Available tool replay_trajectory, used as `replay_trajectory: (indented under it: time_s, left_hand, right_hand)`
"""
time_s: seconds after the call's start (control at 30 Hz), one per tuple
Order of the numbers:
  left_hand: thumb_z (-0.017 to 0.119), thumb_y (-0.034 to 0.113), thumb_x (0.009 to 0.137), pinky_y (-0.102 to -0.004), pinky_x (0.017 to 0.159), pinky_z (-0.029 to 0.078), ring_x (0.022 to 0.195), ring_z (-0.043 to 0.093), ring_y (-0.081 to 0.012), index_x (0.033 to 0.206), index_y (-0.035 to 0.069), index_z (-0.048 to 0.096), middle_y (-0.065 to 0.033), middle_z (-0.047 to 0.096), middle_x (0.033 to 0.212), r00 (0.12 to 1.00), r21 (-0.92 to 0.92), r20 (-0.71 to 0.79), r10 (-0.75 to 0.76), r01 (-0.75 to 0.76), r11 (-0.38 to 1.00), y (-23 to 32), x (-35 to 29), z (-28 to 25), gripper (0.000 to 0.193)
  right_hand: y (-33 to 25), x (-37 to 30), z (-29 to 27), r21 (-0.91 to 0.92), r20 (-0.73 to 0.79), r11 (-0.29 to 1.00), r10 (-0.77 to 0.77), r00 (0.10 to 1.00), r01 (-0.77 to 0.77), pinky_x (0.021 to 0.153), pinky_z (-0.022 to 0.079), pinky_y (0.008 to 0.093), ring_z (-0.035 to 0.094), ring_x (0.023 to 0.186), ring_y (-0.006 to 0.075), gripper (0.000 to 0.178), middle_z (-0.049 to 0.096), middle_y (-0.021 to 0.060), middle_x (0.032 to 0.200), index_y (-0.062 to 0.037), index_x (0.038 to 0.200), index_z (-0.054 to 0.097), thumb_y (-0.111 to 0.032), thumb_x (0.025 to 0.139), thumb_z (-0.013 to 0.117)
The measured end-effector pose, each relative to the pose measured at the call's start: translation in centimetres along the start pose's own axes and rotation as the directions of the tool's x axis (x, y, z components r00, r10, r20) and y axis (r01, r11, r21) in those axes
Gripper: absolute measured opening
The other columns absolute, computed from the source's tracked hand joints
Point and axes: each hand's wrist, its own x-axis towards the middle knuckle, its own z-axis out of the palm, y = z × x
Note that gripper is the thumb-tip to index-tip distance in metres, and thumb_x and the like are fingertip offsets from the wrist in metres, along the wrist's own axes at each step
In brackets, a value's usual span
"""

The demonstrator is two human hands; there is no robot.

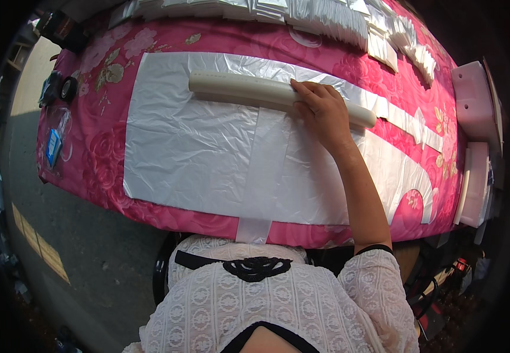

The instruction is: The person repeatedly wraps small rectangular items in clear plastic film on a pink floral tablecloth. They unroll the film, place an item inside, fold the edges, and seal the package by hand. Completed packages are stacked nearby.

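My right hand (320, 109) grips a cream-white plastic pipe (237, 84) from above, right of its middle, fingers bent over its far side. The pipe lies slantwise across the far part of a thin, creased white plastic apron (187, 153) spread over the table. At the apron's right end, narrow straps and a curved cut-out show. A translucent strip (253, 226) runs crosswise at the apron's middle and hangs over the near table edge. My left hand is out of view.
A pink flowered cloth (99, 170) covers the table. Stacks of folded white packets (331, 23) line the far edge. Pale pink boxes (475, 97) stand at the right. A tape roll (68, 88), a clear bag with a blue item (54, 147) and a black cylinder (61, 29) are at the left.
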Motion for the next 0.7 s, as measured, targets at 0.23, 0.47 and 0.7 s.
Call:
replay_trajectory:
  time_s: [0.23, 0.47, 0.7]
  left_hand:
    - [0.051, 0.01, 0.085, -0.0279, 0.073, 0.048, 0.081, 0.06, -0.0185, 0.095, 0.001, 0.061, -0.0135, 0.062, 0.09, 1.0, 0.022, 0.012, -0.003, 0.003, 1.0, -0.5, 0.0, -0.2, 0.016]
    - [0.052, 0.011, 0.085, -0.028, 0.073, 0.048, 0.081, 0.061, -0.0191, 0.095, 0.001, 0.062, -0.0144, 0.062, 0.089, 0.996, 0.268, 0.088, -0.006, -0.018, 0.963, 0.0, 0.5, -1.9, 0.017]
    - [0.053, 0.003, 0.081, -0.0281, 0.071, 0.048, 0.076, 0.06, -0.0168, 0.095, -0.001, 0.061, -0.0098, 0.063, 0.087, 0.763, 0.807, 0.548, 0.343, -0.591, 0.023, 20.8, -12.0, 6.8, 0.017]
  right_hand:
    - [-0.1, 0.0, 0.0, 0.007, -0.011, 1.0, -0.018, 1.0, 0.018, 0.083, 0.044, 0.036, 0.055, 0.092, 0.0231, 0.038, 0.062, 0.001, 0.101, -0.0169, 0.112, 0.061, -0.014, 0.075, 0.065]
    - [-0.6, -1.4, -1.6, -0.047, -0.001, 0.998, -0.041, 0.999, 0.041, 0.081, 0.045, 0.0359, 0.055, 0.091, 0.024, 0.038, 0.062, 0.0024, 0.101, -0.0144, 0.111, 0.061, -0.012, 0.073, 0.066]
    - [-4.5, -7.7, -3.8, 0.134, 0.198, 0.991, -0.043, 0.979, 0.016, 0.084, 0.043, 0.036, 0.053, 0.095, 0.0256, 0.043, 0.059, 0.0056, 0.107, -0.0105, 0.114, 0.058, -0.007, 0.072, 0.065]
